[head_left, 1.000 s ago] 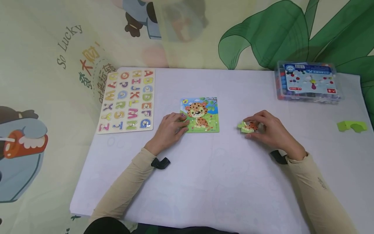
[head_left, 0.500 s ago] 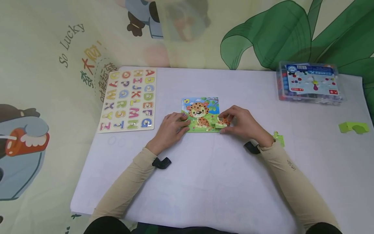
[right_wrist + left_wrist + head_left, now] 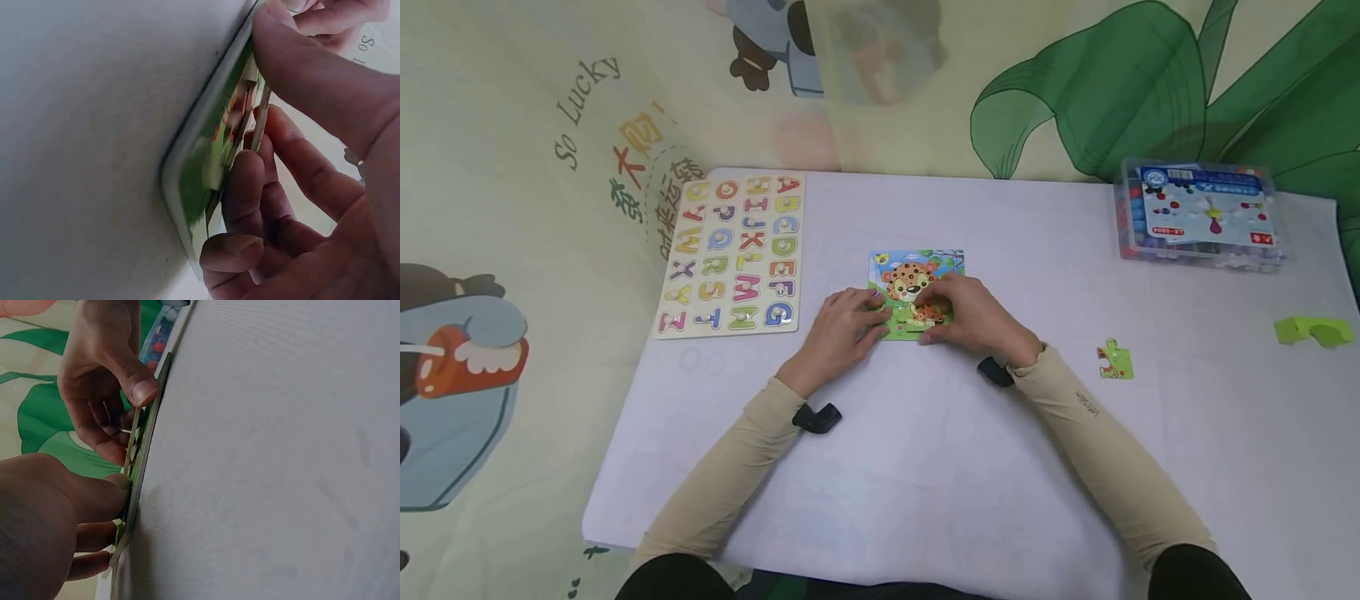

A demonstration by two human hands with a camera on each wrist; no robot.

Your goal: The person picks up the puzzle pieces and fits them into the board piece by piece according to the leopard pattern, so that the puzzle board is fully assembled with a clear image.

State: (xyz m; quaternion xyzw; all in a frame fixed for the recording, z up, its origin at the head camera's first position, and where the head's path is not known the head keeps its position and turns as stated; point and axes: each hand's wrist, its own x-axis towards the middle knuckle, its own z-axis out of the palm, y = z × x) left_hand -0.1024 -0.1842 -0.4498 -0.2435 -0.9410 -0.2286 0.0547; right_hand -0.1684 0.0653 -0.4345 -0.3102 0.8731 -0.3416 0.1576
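A square leopard puzzle board [image 3: 951, 261] lies on the white table. My left hand [image 3: 842, 329] rests on its left side, fingers touching the picture. Over the board's lower right part, my right hand [image 3: 973, 312] pinches a puzzle piece [image 3: 928, 313] between thumb and fingers. In the right wrist view this piece [image 3: 262, 119] is tilted just above the board, part of it behind the thumb. From the left wrist, the board [image 3: 152, 422] shows edge-on. A second, green puzzle piece [image 3: 1116, 360] lies alone on the table, to the right of my right hand.
An alphabet board [image 3: 730, 254] with coloured letters lies at the back left. At the back right stands a clear plastic box [image 3: 1202, 217] with a printed label. A green arched block [image 3: 1312, 331] sits near the table's right side.
My right hand has brought the puzzle piece leftward from the table to over the board. The green piece left on the table has come into view. My left hand has stayed put.
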